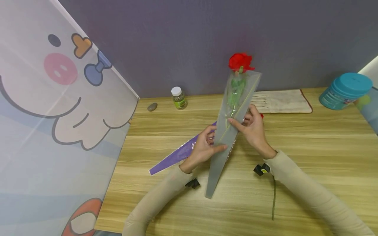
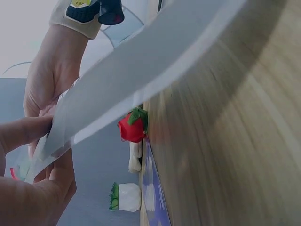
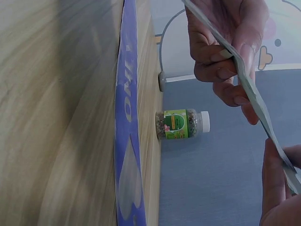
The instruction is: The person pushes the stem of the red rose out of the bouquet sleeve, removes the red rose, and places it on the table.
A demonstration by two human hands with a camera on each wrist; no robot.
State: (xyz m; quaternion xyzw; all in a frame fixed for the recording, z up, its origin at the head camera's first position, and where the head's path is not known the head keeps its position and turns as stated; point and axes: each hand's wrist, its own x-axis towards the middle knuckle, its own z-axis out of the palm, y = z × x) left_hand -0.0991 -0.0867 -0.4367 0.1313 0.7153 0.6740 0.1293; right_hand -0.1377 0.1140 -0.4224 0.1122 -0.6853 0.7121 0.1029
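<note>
A clear and grey tapered flower sleeve (image 1: 224, 144) is held up over the table, with a red artificial rose (image 1: 240, 62) standing out of its wide top. Through the film, the rose's green leaves (image 1: 236, 88) show. My left hand (image 1: 205, 146) pinches the sleeve's left side at mid-length, thumb in front and fingers behind. Higher up, my right hand (image 1: 252, 127) pinches the right edge the same way. Under the sleeve lies a purple flower sleeve (image 1: 180, 154) with lettering and a heart. Another red rose (image 2: 133, 127) lies beyond on the table, its stem (image 1: 274, 200) below my right wrist.
At the back stand a jar with a white lid (image 1: 178, 98) and a grey stone (image 1: 152, 107). A whitish cotton glove (image 1: 283, 101) lies behind my right hand. To the far right is a blue tub (image 1: 342, 91). A grey wall (image 1: 177, 46) rises behind the table.
</note>
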